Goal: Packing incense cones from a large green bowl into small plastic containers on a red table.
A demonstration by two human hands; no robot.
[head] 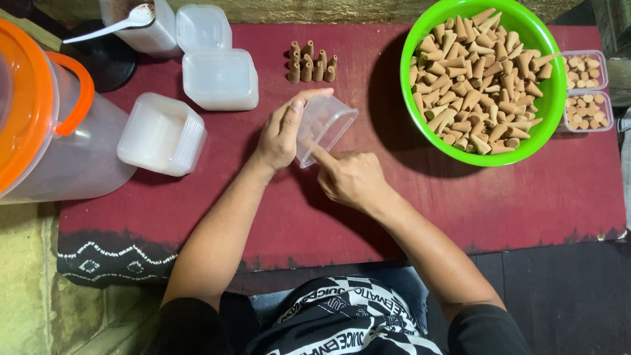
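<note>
From the head camera, the left hand [281, 135] held a small clear plastic box [325, 128] tipped on its side above the red surface [460, 197], thumb along one wall and the other fingers behind it, closed on the box. The tilt turned the open mouth toward the person, which seemed to be why it was held that way. The right hand [351, 177] lay just below the box with its forefinger stretched out and touching the lower rim; the remaining fingers were curled in and held nothing.

A short row of dark brown cones [311, 64] stood upright just beyond the box, near enough to be picked up without a stretch. A green bowl [549, 92] heaped with tan cones [480, 79] sat to the right, and two filled clear boxes [587, 92] lay past its far rim. Stacks of empty white boxes [161, 133] and lids [220, 79] waited on the left, beside a large clear jug with an orange lid [29, 98].

Whether anything already lay inside the tipped box was hard to tell through the plastic. The jug was cut off by the left edge, the filled boxes were partly hidden by the bowl, and a tub with a white spoon [131, 18] was cropped at the top.
</note>
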